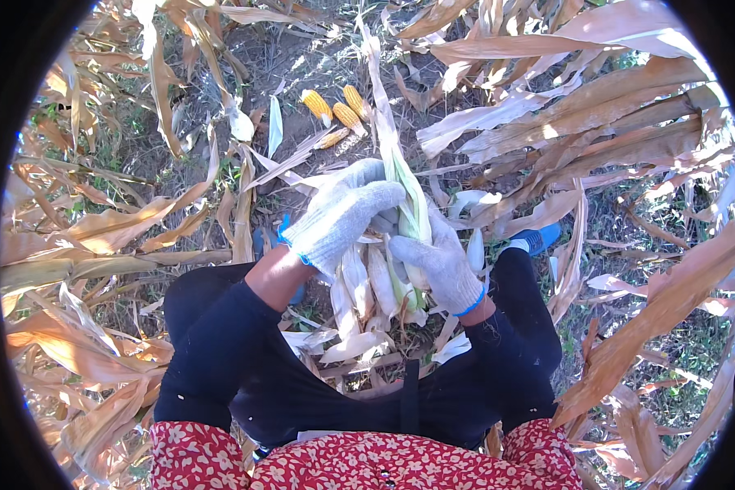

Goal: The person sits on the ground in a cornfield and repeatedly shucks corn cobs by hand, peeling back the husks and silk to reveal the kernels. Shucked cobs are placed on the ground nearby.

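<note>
Between my gloved hands is an ear of corn [410, 196] in its pale green husk, its long dry tip pointing away from me. My left hand [343, 214], in a grey knit glove with a blue cuff, closes on the husk from the left side. Gripping the ear's lower part from the right is my right hand [443, 263], its thumb lying across the husk. Directly below them, several unhusked ears [358, 278] lie on the ground between my legs. Husked yellow ears [317, 106] rest beyond my hands. The fingertips of my left hand are partly hidden.
Dry corn stalks and leaves [604, 122] crowd the right side and reach in close. More dry leaves [114, 229] lie on the left. Loose husks [355, 346] are scattered near my legs. A blue shoe [537, 238] shows at the right.
</note>
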Tool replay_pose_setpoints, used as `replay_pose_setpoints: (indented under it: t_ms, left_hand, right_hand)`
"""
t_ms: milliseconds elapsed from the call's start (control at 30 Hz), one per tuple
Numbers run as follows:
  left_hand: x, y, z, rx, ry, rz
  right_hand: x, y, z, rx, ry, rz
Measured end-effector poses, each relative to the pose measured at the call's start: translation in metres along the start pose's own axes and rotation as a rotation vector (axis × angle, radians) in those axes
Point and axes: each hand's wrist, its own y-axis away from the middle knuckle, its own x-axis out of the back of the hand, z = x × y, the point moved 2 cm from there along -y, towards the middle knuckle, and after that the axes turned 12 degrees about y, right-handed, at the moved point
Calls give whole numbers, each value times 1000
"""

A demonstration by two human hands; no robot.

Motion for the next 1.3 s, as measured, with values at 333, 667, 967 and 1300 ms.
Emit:
replay_pose_setpoints:
  t_ms: [333, 667, 967, 1300]
  left_hand:
    - [4, 1, -12, -193, -136, 76]
    - [11, -1, -27, -130, 128, 237]
    - [18, 5, -18, -100, -42, 123]
    - [-1, 11, -14, -455, -700, 186]
  right_hand:
    - [0, -13, 2, 245, 774, 240]
    - [4, -13, 14, 714, 1128, 470]
    - [-5, -18, -22, 707, 1092, 505]
    - [9, -34, 13, 382, 742, 297]
